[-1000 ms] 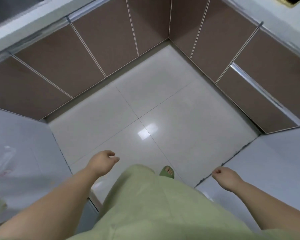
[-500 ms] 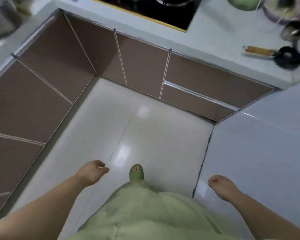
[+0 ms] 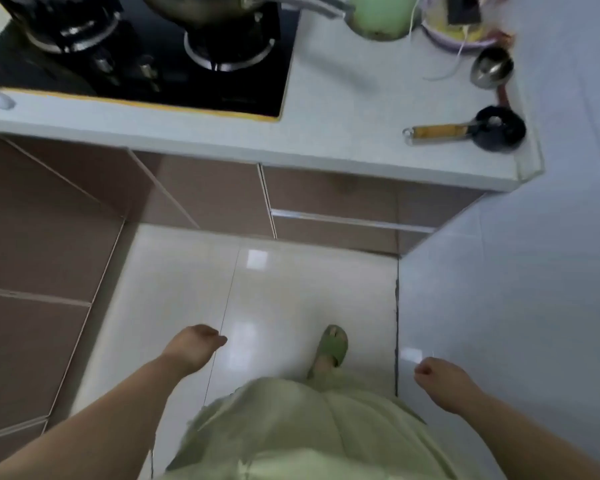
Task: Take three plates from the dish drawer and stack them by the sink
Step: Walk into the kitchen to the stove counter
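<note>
No plates and no sink are in view. A brown drawer front [image 3: 333, 233] with a silver rail handle sits shut under the counter, ahead and slightly right. My left hand [image 3: 194, 346] hangs over the floor with fingers loosely curled and holds nothing. My right hand [image 3: 440, 377] hangs at my right side near the wall, fingers loosely curled, also holding nothing. Both hands are well short of the drawer.
A white counter [image 3: 343, 133] carries a black gas hob [image 3: 146, 60] with pots, a green container [image 3: 378, 13], a steel ladle [image 3: 492, 67] and a black wooden-handled scoop [image 3: 478, 129]. Brown cabinet doors [image 3: 32, 237] line the left. A pale tiled wall [image 3: 516, 289] stands right. My green slipper [image 3: 329, 348] is on the glossy floor.
The view has swung right and up from the cabinet corner to the hob counter, which is now closer. Both hands stay hanging and hold nothing.
</note>
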